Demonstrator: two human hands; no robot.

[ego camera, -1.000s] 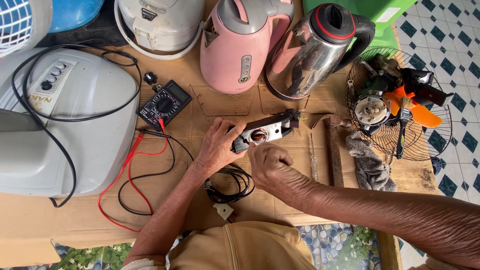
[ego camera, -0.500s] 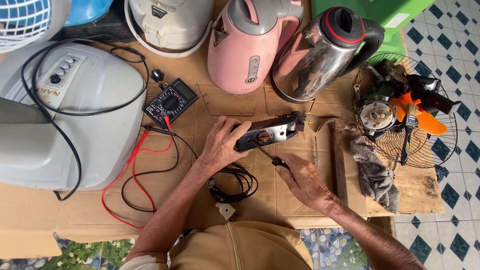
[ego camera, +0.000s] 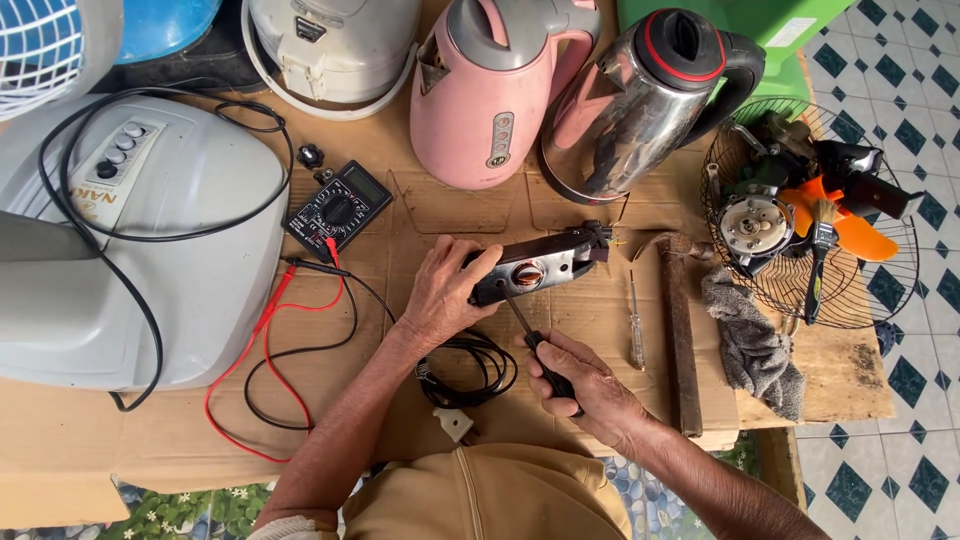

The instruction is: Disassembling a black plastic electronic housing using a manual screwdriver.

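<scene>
A small black appliance part with an orange round dial (ego camera: 540, 268) lies on the cardboard-covered table (ego camera: 600, 330). My left hand (ego camera: 445, 290) grips its left end and holds it down. In my right hand (ego camera: 585, 385) is a black-handled screwdriver (ego camera: 535, 340), its tip pointing up at the part just below the dial. The part's black cord, coiled, (ego camera: 470, 365) and white plug (ego camera: 455, 422) lie just below my left hand.
A black multimeter (ego camera: 335, 210) with red and black leads lies at left, beside a grey fan base (ego camera: 120, 250). Behind stand a pink kettle (ego camera: 490, 95) and a steel kettle (ego camera: 650, 100). At right lie a small screwdriver (ego camera: 636, 320), a hammer (ego camera: 680, 330), a grey rag (ego camera: 750, 345) and a fan grille with a motor (ego camera: 800, 215).
My right hand has drawn back from the part toward me and now holds the screwdriver, whose tip has come up against the part. My left hand has stayed on the part.
</scene>
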